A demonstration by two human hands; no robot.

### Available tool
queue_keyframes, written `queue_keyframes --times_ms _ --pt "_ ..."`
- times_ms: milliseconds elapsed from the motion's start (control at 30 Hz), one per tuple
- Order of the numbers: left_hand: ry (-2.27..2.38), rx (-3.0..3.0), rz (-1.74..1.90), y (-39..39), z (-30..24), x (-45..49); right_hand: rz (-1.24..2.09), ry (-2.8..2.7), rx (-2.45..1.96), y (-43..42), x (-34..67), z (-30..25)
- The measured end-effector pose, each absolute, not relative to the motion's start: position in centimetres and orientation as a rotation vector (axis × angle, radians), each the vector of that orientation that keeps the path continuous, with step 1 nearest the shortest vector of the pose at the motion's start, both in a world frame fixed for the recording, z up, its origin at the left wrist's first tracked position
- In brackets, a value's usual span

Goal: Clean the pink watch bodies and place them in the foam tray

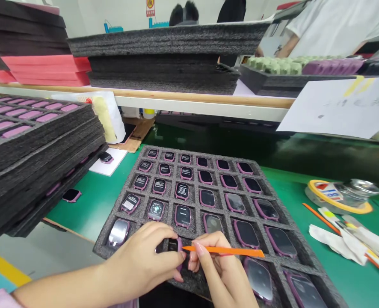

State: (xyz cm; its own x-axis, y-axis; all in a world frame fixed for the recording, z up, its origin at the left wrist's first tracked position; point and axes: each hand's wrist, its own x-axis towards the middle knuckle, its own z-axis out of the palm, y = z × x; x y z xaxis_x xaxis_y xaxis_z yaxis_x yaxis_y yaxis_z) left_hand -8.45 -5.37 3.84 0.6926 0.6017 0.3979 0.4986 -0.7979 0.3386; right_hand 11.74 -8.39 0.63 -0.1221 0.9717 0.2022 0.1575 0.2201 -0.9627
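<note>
My left hand grips a small purple-framed smartwatch body by its edges, near the front of a dark grey foam tray. Its screen is partly covered by my fingers. In my right hand, pinched between thumb and fingers, is an orange plastic pry stick. The stick's pointed tip is at the right side of the held watch; whether it touches is hard to tell. Similar watches lie face up in the tray's compartments. Some screens show white text, one shows a watch face, and others are dark.
Stacked foam trays with purple parts rise at the left. A loose watch lies on the green table beside them. At the right are a tape roll, a metal-topped container and white strips. A shelf with black foam crosses behind.
</note>
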Motion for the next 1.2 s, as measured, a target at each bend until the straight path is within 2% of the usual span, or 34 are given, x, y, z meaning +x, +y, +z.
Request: queue_keyframes --times_ms 500,667,867,1033,1200 --pt "0.941 2.434 0.665 -5.7 3.4 -8.6 1.037 -1.388 -1.244 -9.1 10.8 0.7" --pt "0.959 2.412 0.664 -5.7 3.5 -8.7 0.927 -1.584 -1.194 -8.6 11.4 0.9" --pt "1.215 2.556 0.593 -5.5 3.8 -10.1 0.78 -1.757 -1.167 -8.3 12.2 1.2" --pt "1.104 2.595 0.472 -5.3 4.4 -12.1 0.66 -1.768 -1.163 -8.0 11.6 2.2" --pt "1.006 2.596 0.549 -5.4 4.3 -13.8 0.895 -1.65 -1.173 -7.5 8.5 2.0"
